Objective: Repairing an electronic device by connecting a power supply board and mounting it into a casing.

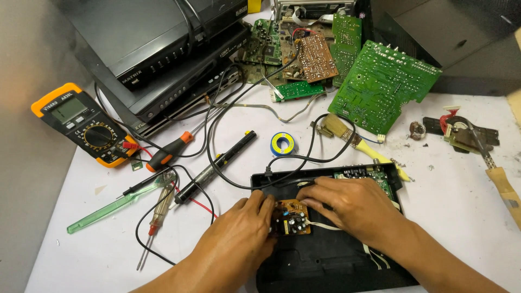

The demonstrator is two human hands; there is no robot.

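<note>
A small brown circuit board [291, 218] with capacitors sits inside an open black device case [325, 260] near the front of the white table. My left hand [244, 228] presses its fingertips against the board's left edge. My right hand [347, 203] lies over the board's top right corner, fingers on it. A green circuit board [374, 179] occupies the case's far right corner. White wires [325, 226] run from the small board under my right hand.
An orange multimeter [84, 125] lies at left, with an orange-handled screwdriver [169, 152], a soldering iron [217, 165], a green tool [116, 206] and a solder spool [283, 144] nearby. Stacked black set-top boxes [163, 54] and loose green boards [380, 84] fill the back. A brush [358, 144] lies near the case.
</note>
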